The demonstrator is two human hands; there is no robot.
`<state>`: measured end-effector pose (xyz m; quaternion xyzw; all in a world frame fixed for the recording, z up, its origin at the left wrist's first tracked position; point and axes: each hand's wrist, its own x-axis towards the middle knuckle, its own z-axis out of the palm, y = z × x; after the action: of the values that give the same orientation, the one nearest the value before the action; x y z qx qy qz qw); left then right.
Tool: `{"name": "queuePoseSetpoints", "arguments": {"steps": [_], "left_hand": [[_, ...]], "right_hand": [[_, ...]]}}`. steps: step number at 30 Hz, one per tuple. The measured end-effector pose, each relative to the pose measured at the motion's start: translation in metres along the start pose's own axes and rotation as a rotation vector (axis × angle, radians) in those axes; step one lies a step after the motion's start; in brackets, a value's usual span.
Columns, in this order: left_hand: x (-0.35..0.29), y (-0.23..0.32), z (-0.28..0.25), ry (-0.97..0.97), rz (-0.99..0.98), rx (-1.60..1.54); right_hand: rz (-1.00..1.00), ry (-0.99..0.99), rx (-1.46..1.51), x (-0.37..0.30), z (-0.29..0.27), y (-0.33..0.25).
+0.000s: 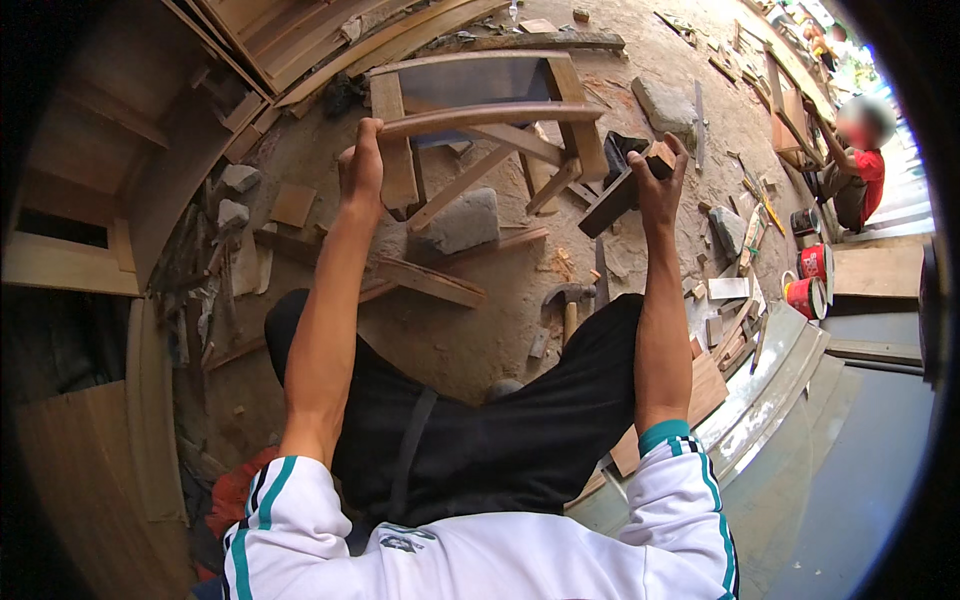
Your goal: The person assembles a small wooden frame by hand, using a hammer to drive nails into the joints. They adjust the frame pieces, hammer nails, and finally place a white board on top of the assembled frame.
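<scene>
A small wooden frame with a curved front rail, side posts and crossing braces stands ahead of me. My left hand is closed on the left end of the curved rail. In my right hand is a dark wooden hand plane, tilted and held to the right of the frame, apart from it. The fingers of that hand are bent around its upper part. Beneath the frame's front lies a grey stone block. A hammer rests on the ground near my right knee.
Wood offcuts and another stone block lie about the dirt floor. Red cans stand at the right beside a grey panel. Wooden furniture borders the left. A person in a red shirt sits at the far right.
</scene>
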<state>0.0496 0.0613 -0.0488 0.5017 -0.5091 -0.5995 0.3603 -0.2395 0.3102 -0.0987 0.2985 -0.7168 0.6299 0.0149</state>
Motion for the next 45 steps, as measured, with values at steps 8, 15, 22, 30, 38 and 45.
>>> {"name": "queuePoseSetpoints", "arguments": {"steps": [8,15,22,30,38,45], "left_hand": [[0.01,-0.025,-0.006,0.067,0.105,0.17],[0.006,-0.047,-0.013,0.065,0.171,0.126],[-0.001,-0.074,-0.024,0.035,0.272,0.078],[-0.001,-0.085,-0.01,0.01,0.307,0.061],[-0.01,-0.067,0.005,-0.164,0.217,0.056],[0.0,-0.091,-0.001,-0.338,0.179,0.122]], "right_hand": [[0.408,-0.601,0.421,-0.001,-0.024,-0.025],[0.61,-0.692,0.427,-0.005,-0.019,-0.035],[0.582,-0.727,0.27,-0.019,-0.01,-0.033],[0.586,-0.697,0.244,-0.018,-0.022,-0.033],[0.606,-0.588,0.215,-0.027,-0.034,-0.053],[0.647,-0.487,0.122,-0.033,-0.04,-0.029]]}}
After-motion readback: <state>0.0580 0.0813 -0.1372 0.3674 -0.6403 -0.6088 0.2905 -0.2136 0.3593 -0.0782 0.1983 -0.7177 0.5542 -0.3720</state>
